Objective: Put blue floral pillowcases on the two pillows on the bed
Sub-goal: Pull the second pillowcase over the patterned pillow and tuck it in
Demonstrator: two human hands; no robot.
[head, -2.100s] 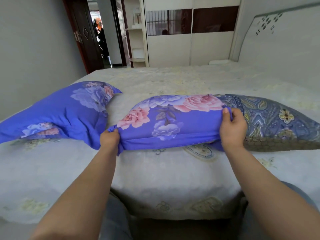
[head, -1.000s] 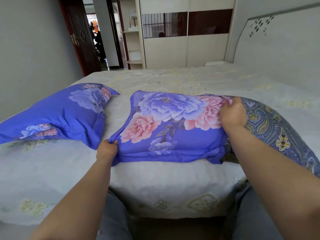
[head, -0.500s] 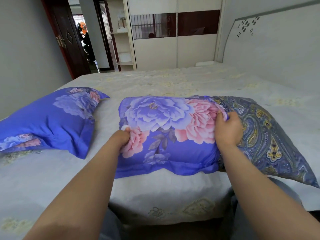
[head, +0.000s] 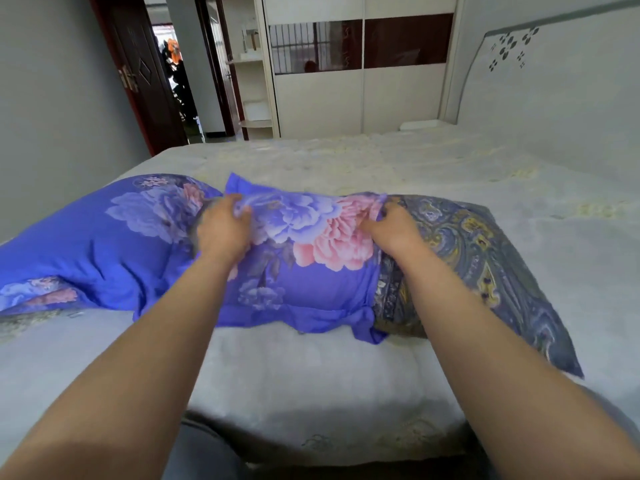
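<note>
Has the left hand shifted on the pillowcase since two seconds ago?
Yes. The left hand left the near bottom corner of the blue floral pillowcase and now grips it by the far top corner, farther across the bed.

Grey walls (head: 52, 98), an open dark wooden door (head: 138, 74), a white sliding wardrobe (head: 363, 95), corner shelves (head: 254, 91), a pale headboard (head: 554, 88).

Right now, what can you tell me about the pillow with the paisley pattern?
The paisley pillow looks like soft cloth in grey-blue with yellow swirls. It lies flat on the bed, about half covered: a blue floral pillowcase sheathes its left part, leaving the right end bare. The left hand grips the case's closed end; the right hand holds its open edge against the pillow.
</note>
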